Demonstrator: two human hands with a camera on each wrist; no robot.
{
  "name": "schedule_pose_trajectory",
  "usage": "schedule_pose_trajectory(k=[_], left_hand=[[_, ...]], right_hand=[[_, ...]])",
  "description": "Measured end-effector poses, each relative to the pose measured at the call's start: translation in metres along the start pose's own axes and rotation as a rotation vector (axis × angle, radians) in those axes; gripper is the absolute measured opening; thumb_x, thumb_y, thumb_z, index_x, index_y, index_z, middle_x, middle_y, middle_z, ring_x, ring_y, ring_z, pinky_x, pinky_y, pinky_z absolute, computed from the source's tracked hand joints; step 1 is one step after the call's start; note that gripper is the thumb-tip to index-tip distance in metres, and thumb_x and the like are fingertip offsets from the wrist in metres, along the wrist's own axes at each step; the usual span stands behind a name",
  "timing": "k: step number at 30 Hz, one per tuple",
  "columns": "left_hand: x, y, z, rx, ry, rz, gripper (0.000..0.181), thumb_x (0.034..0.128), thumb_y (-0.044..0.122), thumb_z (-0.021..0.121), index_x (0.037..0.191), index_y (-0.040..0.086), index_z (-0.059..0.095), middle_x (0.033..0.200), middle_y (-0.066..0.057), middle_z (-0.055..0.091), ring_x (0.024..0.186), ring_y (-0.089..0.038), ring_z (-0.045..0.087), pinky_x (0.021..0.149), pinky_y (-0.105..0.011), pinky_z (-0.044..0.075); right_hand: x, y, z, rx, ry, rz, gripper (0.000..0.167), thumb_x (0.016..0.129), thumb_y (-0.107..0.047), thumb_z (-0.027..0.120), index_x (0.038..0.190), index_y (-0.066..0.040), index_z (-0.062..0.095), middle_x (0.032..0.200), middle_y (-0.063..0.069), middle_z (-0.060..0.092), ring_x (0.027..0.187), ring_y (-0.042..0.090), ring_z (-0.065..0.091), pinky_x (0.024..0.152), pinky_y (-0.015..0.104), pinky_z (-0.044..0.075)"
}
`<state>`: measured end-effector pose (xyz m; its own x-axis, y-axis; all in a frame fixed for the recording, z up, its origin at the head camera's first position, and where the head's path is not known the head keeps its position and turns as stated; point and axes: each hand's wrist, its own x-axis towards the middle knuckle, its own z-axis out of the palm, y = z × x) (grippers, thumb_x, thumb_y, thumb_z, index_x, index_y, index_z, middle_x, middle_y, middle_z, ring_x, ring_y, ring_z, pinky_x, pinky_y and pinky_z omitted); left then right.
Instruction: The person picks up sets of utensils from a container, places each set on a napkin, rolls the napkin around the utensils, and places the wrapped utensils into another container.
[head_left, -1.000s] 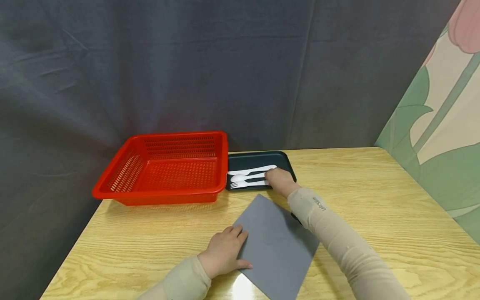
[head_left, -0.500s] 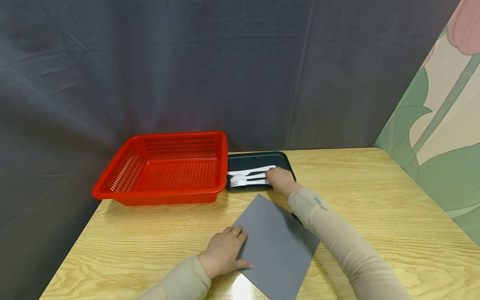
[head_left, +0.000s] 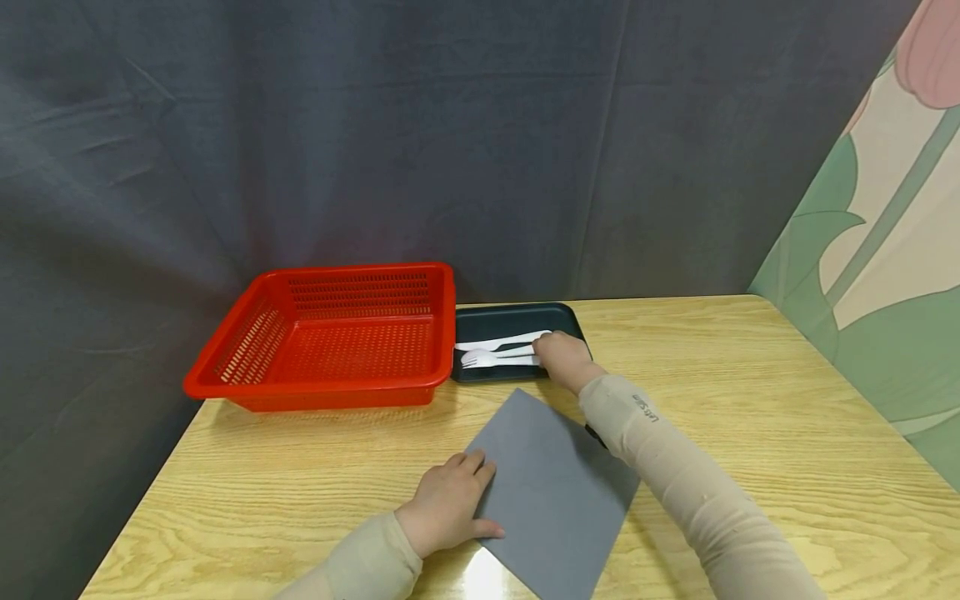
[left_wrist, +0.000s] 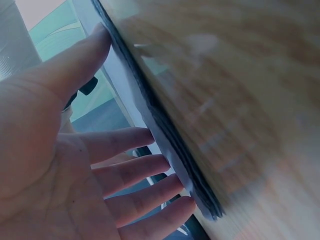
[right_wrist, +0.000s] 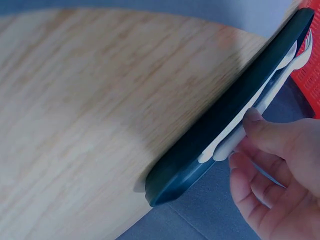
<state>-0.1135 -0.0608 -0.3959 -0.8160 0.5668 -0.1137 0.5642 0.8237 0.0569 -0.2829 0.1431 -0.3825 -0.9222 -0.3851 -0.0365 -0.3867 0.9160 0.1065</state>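
Note:
In the head view, my right hand [head_left: 564,360] reaches into the black tray [head_left: 517,315] at the back. Its thumb and fingers pinch the handle of a white fork [right_wrist: 270,96], seen close up in the right wrist view. A white spoon [head_left: 517,351] lies behind the fork, partly covered by it. Farthest back is a white knife [head_left: 495,342]. My left hand [head_left: 446,504] rests with spread fingers along the left edge of a flat grey sheet [head_left: 555,492]. Several thin layers show at that sheet's edge in the left wrist view.
A red plastic basket [head_left: 322,387] stands left of the tray, its right side close against it. Everything lies on a wooden table [head_left: 735,375]. A dark cloth [head_left: 420,150] hangs behind the table, and a flowered panel [head_left: 892,250] borders it on the right.
The fork's head has shifted slightly back and now overlaps the spoon more. My right hand has moved a little to the right. The left hand stays where it was.

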Motion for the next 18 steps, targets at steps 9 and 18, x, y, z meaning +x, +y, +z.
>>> schedule_pose_trajectory(k=[9, 18], left_hand=[[-0.0002, 0.0002, 0.0006, -0.002, 0.006, 0.001, 0.077, 0.0738, 0.061, 0.066, 0.130, 0.010, 0.054, 0.129, -0.008, 0.055, 0.114, -0.024, 0.055, 0.082, -0.035, 0.052], [0.0000, -0.0001, 0.0020, 0.005, 0.011, 0.002, 0.077, 0.0735, 0.061, 0.066, 0.130, 0.010, 0.054, 0.128, -0.008, 0.056, 0.113, -0.024, 0.055, 0.081, -0.034, 0.052]], right_hand=[[-0.0023, 0.0021, -0.0038, 0.029, 0.014, -0.006, 0.007, 0.087, -0.008, 0.063, 0.093, -0.007, 0.067, 0.093, 0.008, 0.068, 0.087, 0.024, 0.063, 0.077, 0.036, 0.054], [-0.0039, 0.0014, -0.0065, 0.039, 0.021, -0.006, 0.009, 0.088, -0.008, 0.062, 0.096, -0.007, 0.067, 0.095, 0.009, 0.068, 0.088, 0.025, 0.062, 0.078, 0.036, 0.054]])
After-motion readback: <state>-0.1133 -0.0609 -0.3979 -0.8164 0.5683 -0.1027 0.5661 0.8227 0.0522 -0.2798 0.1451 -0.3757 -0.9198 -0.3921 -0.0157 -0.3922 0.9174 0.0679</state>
